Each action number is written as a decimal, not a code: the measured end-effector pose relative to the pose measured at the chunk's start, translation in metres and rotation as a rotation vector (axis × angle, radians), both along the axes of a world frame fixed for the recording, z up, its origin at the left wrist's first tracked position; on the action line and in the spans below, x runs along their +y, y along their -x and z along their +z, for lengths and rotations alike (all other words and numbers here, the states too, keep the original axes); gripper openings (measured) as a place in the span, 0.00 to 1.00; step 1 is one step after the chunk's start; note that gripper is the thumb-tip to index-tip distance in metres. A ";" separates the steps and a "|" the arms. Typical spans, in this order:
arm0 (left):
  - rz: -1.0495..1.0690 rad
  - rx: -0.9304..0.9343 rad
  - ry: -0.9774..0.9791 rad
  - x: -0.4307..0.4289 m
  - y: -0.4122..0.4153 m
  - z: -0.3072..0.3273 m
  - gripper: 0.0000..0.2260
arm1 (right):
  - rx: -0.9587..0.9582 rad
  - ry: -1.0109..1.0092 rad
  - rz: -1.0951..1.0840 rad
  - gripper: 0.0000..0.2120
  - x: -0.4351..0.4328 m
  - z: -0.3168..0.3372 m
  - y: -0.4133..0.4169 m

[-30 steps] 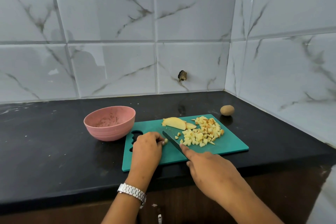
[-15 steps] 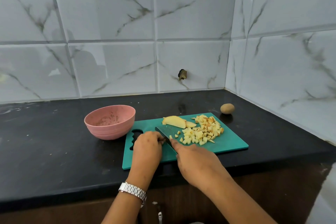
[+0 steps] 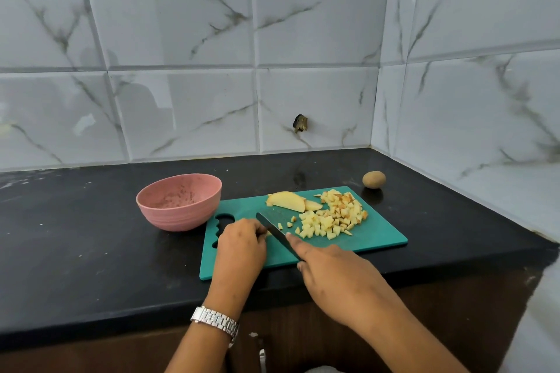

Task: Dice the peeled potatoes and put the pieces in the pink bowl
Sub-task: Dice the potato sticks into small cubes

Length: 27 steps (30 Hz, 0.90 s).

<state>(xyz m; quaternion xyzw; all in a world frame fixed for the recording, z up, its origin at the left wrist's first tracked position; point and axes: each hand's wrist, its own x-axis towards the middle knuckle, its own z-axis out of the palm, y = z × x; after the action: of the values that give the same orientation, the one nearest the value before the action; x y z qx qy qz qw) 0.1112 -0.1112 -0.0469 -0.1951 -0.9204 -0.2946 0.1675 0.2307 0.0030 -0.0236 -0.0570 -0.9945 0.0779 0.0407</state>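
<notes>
A teal cutting board [image 3: 375, 236] lies on the black counter. A pile of diced potato [image 3: 333, 219] covers its right half, and a peeled potato half with slices [image 3: 289, 199] lies at its far edge. My left hand [image 3: 241, 244] has curled fingers pinching a small potato piece [image 3: 268, 233] on the board. My right hand [image 3: 336, 275] grips a black knife [image 3: 274, 230], index finger along the blade, which lies right beside the left fingertips. The pink bowl [image 3: 178, 201] stands left of the board with only specks inside.
An unpeeled potato [image 3: 374, 179] sits on the counter behind the board's right corner. Marble-tiled walls close the back and right sides. The counter's front edge [image 3: 121, 312] runs under my wrists, and a metal watch [image 3: 215, 320] is on my left wrist.
The knife moved left toward my left fingertips and then drew slightly back to the right. My left hand stayed in place on the small piece.
</notes>
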 end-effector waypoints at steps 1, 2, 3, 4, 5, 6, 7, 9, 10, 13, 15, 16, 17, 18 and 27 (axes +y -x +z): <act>-0.007 0.004 -0.009 0.000 0.000 0.000 0.10 | -0.004 -0.011 -0.009 0.26 -0.002 -0.002 0.002; -0.014 0.005 -0.015 0.000 -0.001 0.000 0.10 | -0.007 -0.024 -0.021 0.26 -0.003 -0.003 0.004; -0.014 0.010 -0.018 0.000 -0.001 0.000 0.10 | -0.008 -0.040 -0.029 0.28 -0.005 -0.005 0.007; -0.013 0.010 -0.016 -0.001 -0.001 0.000 0.10 | -0.009 -0.060 -0.034 0.29 -0.007 -0.006 0.011; -0.011 0.008 -0.013 -0.001 -0.001 0.000 0.10 | -0.006 -0.075 -0.036 0.31 -0.009 -0.007 0.014; -0.009 0.004 -0.012 -0.001 -0.001 0.000 0.10 | 0.000 -0.083 -0.037 0.31 -0.011 -0.008 0.018; -0.006 0.004 -0.010 -0.001 -0.001 0.000 0.10 | 0.006 -0.090 -0.038 0.32 -0.013 -0.007 0.021; 0.002 0.003 -0.011 -0.001 -0.001 0.000 0.10 | 0.004 -0.101 -0.044 0.32 -0.016 -0.007 0.025; 0.007 0.002 -0.015 -0.002 -0.002 0.000 0.09 | 0.002 -0.107 -0.045 0.33 -0.017 -0.007 0.025; 0.038 -0.001 -0.046 -0.002 -0.002 -0.001 0.07 | 0.011 -0.113 -0.047 0.32 -0.015 -0.010 0.021; 0.056 -0.007 -0.055 -0.002 -0.001 -0.002 0.06 | 0.021 -0.102 -0.046 0.31 -0.011 -0.011 0.016; 0.060 -0.008 -0.047 -0.002 -0.001 -0.003 0.07 | 0.029 -0.096 -0.046 0.31 -0.009 -0.010 0.013; 0.059 -0.006 -0.038 -0.002 0.000 -0.003 0.07 | 0.041 -0.091 -0.046 0.30 -0.007 -0.009 0.012; 0.052 -0.003 -0.040 -0.002 0.000 -0.003 0.07 | 0.054 -0.086 -0.046 0.30 -0.006 -0.008 0.011; 0.012 -0.015 -0.051 -0.002 0.002 -0.005 0.09 | 0.046 -0.077 -0.016 0.30 -0.012 -0.010 0.013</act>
<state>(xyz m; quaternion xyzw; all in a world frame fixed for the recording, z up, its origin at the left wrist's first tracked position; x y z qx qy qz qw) 0.1089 -0.1131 -0.0521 -0.1834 -0.9148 -0.3185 0.1674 0.2177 -0.0088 -0.0332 -0.0617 -0.9951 0.0403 0.0661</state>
